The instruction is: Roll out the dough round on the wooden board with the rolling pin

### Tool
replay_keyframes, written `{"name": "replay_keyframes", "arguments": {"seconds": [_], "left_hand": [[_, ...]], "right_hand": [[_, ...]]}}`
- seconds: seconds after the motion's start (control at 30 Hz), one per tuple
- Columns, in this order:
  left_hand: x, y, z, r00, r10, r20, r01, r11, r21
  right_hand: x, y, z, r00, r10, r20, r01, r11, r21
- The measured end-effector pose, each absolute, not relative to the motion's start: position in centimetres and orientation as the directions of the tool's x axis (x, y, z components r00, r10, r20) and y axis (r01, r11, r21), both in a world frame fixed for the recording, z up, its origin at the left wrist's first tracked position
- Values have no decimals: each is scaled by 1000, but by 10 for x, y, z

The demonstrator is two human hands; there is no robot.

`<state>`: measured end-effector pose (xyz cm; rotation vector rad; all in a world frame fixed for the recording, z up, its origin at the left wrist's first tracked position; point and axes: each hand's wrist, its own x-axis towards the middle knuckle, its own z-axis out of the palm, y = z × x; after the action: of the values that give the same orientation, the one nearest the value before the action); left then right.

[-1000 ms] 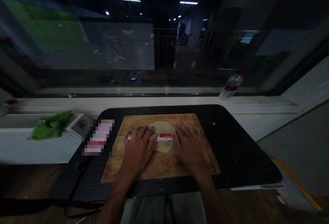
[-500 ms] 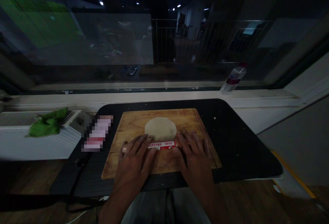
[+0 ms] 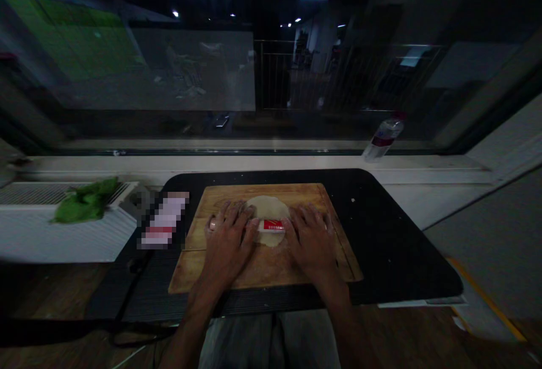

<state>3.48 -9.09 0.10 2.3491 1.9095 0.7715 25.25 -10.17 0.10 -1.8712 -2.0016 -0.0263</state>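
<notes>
A rolling pin [image 3: 273, 226] with a red and white label lies across a round, flat sheet of dough [image 3: 266, 205]. The dough rests on a wooden cutting board [image 3: 262, 273]. My left hand [image 3: 231, 231] bends its fingers over the left part of the pin, whose tip pokes out beside it. On the right part, my right hand [image 3: 311, 233] has its fingers over the pin in the same way. Both thumbs point inward, next to the label. Pale flour or dough coats the fingers. Dough shows beyond the pin and on its near side.
The board sits on a black table [image 3: 398, 256]. A blurred-out pinkish rectangle [image 3: 165, 219] lies left of it. A plastic bottle [image 3: 384, 139] stands on the window sill [image 3: 296, 161]. Green cloth [image 3: 87, 200] drapes over a white radiator [image 3: 84, 239] at left.
Both hands have pushed the rolling pin away from me, from the near edge of the dough onto its middle. The view has tilted slightly upward.
</notes>
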Motion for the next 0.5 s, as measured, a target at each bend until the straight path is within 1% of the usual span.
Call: {"name": "replay_keyframes", "arguments": {"seconds": [0.13, 0.3, 0.5], "left_hand": [[33, -94, 0, 139, 921, 365, 908, -265, 323], [24, -113, -7, 176, 901, 396, 879, -325, 349], [20, -130, -14, 183, 884, 430, 873, -347, 343]], "right_hand": [[253, -105, -4, -21, 940, 340, 964, 110, -243], [258, -133, -19, -65, 895, 441, 959, 178, -221], [256, -157, -24, -56, 887, 459, 965, 166, -202]]}}
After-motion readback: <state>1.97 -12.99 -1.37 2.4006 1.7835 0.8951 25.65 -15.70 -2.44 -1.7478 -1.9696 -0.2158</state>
